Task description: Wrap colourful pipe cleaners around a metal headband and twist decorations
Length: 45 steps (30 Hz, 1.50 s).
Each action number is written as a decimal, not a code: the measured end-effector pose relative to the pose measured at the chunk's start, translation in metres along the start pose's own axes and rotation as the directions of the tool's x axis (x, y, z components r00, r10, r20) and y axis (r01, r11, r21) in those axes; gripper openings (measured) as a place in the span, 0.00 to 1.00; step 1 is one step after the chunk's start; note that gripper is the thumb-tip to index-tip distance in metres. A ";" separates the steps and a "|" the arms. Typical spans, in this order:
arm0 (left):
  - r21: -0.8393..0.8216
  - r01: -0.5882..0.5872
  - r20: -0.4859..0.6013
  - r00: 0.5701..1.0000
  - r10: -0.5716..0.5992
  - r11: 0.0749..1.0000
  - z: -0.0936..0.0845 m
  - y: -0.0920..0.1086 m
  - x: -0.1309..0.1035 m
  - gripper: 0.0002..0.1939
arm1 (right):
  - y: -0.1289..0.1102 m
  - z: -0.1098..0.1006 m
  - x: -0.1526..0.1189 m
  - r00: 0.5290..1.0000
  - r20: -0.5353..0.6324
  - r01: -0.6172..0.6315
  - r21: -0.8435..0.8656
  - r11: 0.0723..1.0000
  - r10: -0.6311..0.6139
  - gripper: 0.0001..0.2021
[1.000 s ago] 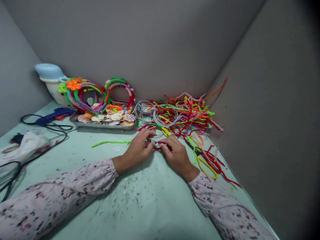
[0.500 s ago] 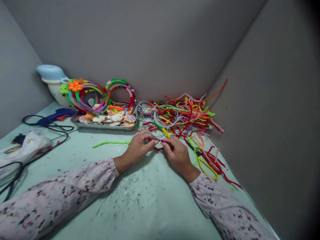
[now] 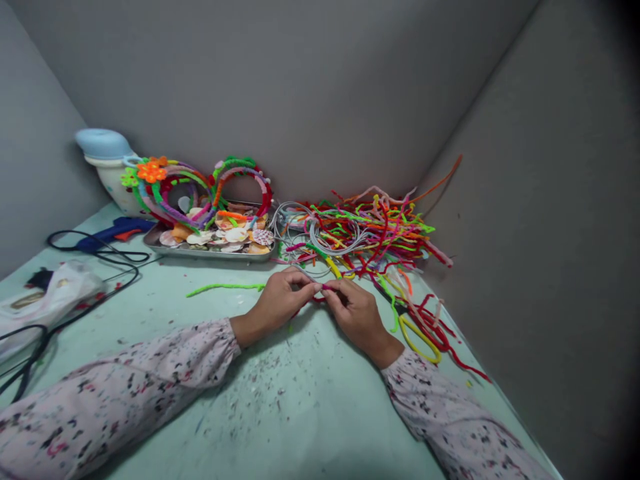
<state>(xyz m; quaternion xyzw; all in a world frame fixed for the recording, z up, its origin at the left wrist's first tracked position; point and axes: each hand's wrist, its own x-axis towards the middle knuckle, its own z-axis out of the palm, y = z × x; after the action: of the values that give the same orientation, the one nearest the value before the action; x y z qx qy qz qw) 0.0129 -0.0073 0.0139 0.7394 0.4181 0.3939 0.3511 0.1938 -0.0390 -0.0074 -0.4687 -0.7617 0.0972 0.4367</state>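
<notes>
My left hand pinches a thin grey wire above the table, thumb and fingers closed. Right beside it, my right hand grips a magenta pipe cleaner against the wire, the fingertips of both hands almost touching. Whether the pipe cleaner is wound round the wire is too small to tell. A dark red length shows just under the fingertips, mostly hidden. By my left wrist, a lime green pipe cleaner lies on the table.
Behind my hands lie coiled grey wires and a heap of coloured pipe cleaners. Yellow-handled scissors lie at right. A metal tray holds shells and decorated hoops. At left are a blue glue gun, black cord and plastic bag.
My left fingertips have slid slightly right, closer to my right ones, covering more of the wire. The whole view has shifted a little.
</notes>
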 end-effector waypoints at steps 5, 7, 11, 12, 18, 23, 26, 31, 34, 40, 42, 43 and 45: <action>-0.085 0.087 0.026 0.996 -0.085 0.993 0.002 -0.001 0.001 0.11 | -0.001 0.000 0.000 1.000 0.018 0.000 0.012 1.000 -0.001 0.06; -0.140 0.125 0.041 0.992 -0.120 0.982 0.002 -0.002 0.002 0.12 | -0.001 0.000 0.000 1.000 0.021 0.003 0.019 1.000 -0.003 0.06; -0.206 0.182 0.073 0.983 -0.170 0.961 0.003 -0.006 0.002 0.13 | 0.000 0.000 -0.001 0.999 0.039 0.006 0.026 1.000 -0.007 0.06; -0.214 0.192 0.081 0.981 -0.178 0.958 0.003 -0.007 0.002 0.13 | 0.000 0.000 -0.001 0.999 0.042 0.005 0.023 1.000 -0.006 0.06; -0.268 0.188 0.156 0.976 -0.150 0.945 0.002 -0.010 0.002 0.14 | 0.000 0.000 -0.001 0.998 0.063 0.019 0.033 0.999 -0.021 0.07; -0.309 0.169 0.131 0.982 -0.134 0.936 0.001 -0.009 0.004 0.14 | -0.001 0.000 0.000 0.997 0.073 0.021 0.056 0.998 -0.025 0.07; -0.387 0.229 0.082 0.973 -0.214 0.893 0.001 -0.010 0.006 0.16 | -0.002 -0.001 0.001 1.000 0.026 0.010 0.072 0.997 -0.012 0.09; -0.540 0.293 0.076 0.951 -0.301 0.789 -0.001 -0.015 0.009 0.17 | -0.002 -0.003 0.004 0.998 -0.028 -0.046 0.108 0.993 0.050 0.12; -0.580 0.314 0.116 0.945 -0.306 0.751 -0.004 -0.018 0.010 0.16 | -0.001 -0.002 0.005 0.998 -0.028 -0.054 0.128 0.990 0.058 0.10; -0.574 0.339 0.136 0.937 -0.321 0.745 -0.005 -0.018 0.010 0.17 | 0.003 0.000 0.007 0.997 -0.039 -0.053 0.134 0.990 0.059 0.08; -0.579 0.337 0.133 0.938 -0.322 0.743 -0.004 -0.018 0.010 0.16 | 0.004 0.000 0.007 0.998 -0.045 -0.048 0.137 0.989 0.055 0.07; -0.580 0.341 0.136 0.936 -0.325 0.739 -0.004 -0.018 0.010 0.16 | 0.004 0.000 0.007 0.998 -0.043 -0.047 0.137 0.989 0.054 0.07; -0.578 0.349 0.138 0.933 -0.334 0.737 -0.004 -0.019 0.010 0.16 | 0.003 0.000 0.008 0.998 -0.039 -0.047 0.137 0.989 0.053 0.07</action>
<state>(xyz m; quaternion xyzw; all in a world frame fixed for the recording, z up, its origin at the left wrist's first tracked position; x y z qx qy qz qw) 0.0066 0.0102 0.0026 0.5077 0.3975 0.4241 0.6359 0.1949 -0.0312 -0.0047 -0.4589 -0.7318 0.1497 0.4811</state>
